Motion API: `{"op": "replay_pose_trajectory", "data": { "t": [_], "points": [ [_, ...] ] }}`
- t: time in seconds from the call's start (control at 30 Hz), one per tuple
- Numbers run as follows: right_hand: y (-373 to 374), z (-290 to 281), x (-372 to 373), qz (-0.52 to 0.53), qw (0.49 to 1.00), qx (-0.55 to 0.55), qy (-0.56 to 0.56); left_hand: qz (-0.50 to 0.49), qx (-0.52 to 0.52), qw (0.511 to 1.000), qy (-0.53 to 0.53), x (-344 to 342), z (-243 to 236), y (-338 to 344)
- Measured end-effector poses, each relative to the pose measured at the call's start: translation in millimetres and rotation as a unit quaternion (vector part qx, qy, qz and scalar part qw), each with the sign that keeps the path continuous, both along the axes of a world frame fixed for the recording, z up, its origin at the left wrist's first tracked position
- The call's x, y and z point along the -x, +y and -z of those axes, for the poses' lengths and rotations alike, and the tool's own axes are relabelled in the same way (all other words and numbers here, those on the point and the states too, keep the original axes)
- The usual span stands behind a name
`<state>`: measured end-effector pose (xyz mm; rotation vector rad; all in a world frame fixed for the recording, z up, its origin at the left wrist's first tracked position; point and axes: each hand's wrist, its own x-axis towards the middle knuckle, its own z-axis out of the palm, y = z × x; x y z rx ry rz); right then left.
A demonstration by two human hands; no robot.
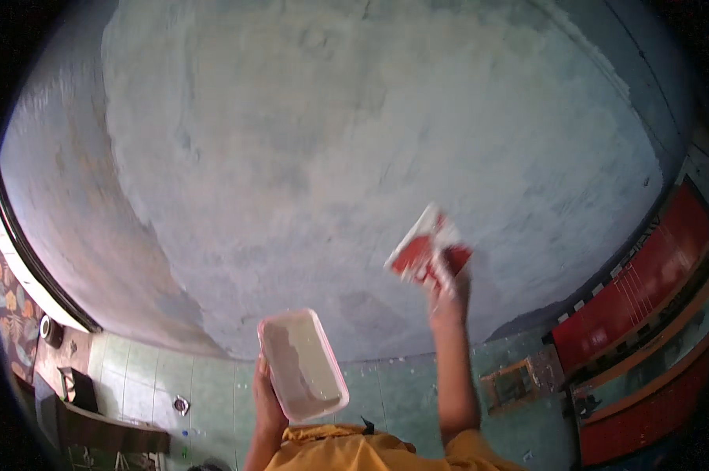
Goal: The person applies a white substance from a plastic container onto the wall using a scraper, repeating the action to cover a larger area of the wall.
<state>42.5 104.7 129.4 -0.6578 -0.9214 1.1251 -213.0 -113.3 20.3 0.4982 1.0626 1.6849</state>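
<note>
My left hand (267, 396) grips the side of a rectangular pink-rimmed plastic tub (340, 392), held low in front of me with pale, creamy material inside. My right hand (449, 290) is wrapped round a red spreader (423, 255) smeared with white paste, raised to the right of the tub against the backdrop of the wall. Whether the blade touches the wall (307, 149) is unclear. The wall has a broad pale coated patch with rougher, darker edges.
Below lies a green tiled floor (221, 400). At the right stand red furniture (606, 306) and a small wooden frame (504, 381). Dark furniture (103, 428) is at the lower left, beside a doorway with a floral mat or panel (13, 298).
</note>
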Motion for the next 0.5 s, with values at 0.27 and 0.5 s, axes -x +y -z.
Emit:
{"op": "replay_pose_trajectory", "data": {
  "t": [0.27,0.5],
  "points": [
    [97,-234,3,0.385,0.578,-0.515,-0.502,-0.029,-0.045,0.997,-0.049,-33,3,2],
    [124,-80,32,0.413,0.411,-0.472,-0.662,-0.085,-0.044,0.992,-0.081,-38,8,6]
  ]
}}
